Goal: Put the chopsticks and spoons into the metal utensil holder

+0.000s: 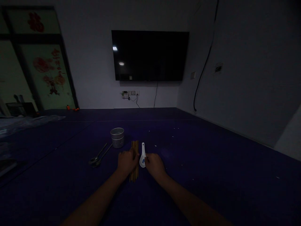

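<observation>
A bundle of wooden chopsticks (134,176) lies lengthwise on the dark blue surface. My left hand (126,162) is closed over its middle, the thumb along the right side. Just right of the bundle is a white ceramic soup spoon (143,150) with a blue pattern in its bowl, its handle pointing away from me. My right hand (155,164) grips the right edge of the spoon's bowl with thumb and fingers. Behind my left hand stands a round grey metal container (118,138). To its left, two metal spoons (98,158) lie together, bowls toward me.
The wide blue surface (211,175) carries several small white scraps. Crumpled clear plastic (30,124) lies far left. A television (150,56) hangs on the back wall above sockets (131,93); a black cable (204,69) runs down the right wall.
</observation>
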Tool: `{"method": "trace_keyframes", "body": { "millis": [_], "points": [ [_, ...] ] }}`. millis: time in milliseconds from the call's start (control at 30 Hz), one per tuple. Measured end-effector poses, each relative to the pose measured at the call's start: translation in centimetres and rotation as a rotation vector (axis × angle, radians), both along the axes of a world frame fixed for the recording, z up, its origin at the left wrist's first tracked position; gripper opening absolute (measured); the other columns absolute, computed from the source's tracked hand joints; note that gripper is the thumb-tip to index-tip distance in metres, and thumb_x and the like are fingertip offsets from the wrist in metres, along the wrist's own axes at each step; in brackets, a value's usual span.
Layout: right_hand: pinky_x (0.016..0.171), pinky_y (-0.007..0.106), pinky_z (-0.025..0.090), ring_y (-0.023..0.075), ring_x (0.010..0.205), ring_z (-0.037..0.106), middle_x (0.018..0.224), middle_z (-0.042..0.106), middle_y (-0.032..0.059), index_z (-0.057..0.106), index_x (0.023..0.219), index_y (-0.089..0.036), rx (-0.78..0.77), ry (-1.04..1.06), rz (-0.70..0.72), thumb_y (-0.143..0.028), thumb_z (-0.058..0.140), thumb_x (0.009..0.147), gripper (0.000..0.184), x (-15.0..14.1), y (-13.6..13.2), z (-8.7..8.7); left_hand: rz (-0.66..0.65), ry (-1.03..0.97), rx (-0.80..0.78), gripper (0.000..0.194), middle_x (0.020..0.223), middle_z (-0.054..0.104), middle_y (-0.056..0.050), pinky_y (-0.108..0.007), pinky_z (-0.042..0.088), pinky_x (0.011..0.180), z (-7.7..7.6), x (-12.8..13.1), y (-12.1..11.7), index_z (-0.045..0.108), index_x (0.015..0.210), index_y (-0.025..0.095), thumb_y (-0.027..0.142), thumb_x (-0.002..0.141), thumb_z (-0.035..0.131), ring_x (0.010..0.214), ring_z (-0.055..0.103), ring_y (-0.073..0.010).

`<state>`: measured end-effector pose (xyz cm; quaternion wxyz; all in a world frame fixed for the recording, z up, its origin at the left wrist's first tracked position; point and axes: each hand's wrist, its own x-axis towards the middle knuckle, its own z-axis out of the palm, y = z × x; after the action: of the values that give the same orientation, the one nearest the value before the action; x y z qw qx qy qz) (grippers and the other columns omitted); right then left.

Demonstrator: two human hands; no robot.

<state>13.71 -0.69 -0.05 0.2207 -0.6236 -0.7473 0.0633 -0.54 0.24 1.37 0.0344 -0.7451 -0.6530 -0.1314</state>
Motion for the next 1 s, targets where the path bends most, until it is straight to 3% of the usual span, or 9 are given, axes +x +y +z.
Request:
{"method": "trace_keyframes", "body": {
  "millis": [1000],
  "points": [
    [0.068, 0.026, 0.043, 0.0200, 0.086, 0.066, 0.091, 0.071, 0.0082, 0.069, 0.094, -0.025, -0.020, -0.083, -0.002, -0.029, 0.042, 0.089, 0.028, -0.21, -0.88, 0.73, -0.033, 0.007, -0.007, 0.038, 0.095, 0.069, -0.013, -0.035, 0.040, 0.076, -0.22, -0.02, 0.13, 0.058, 0.104, 0.017, 0.043, 0.088, 0.034, 0.088, 0.065, -0.0249]
  ]
}}
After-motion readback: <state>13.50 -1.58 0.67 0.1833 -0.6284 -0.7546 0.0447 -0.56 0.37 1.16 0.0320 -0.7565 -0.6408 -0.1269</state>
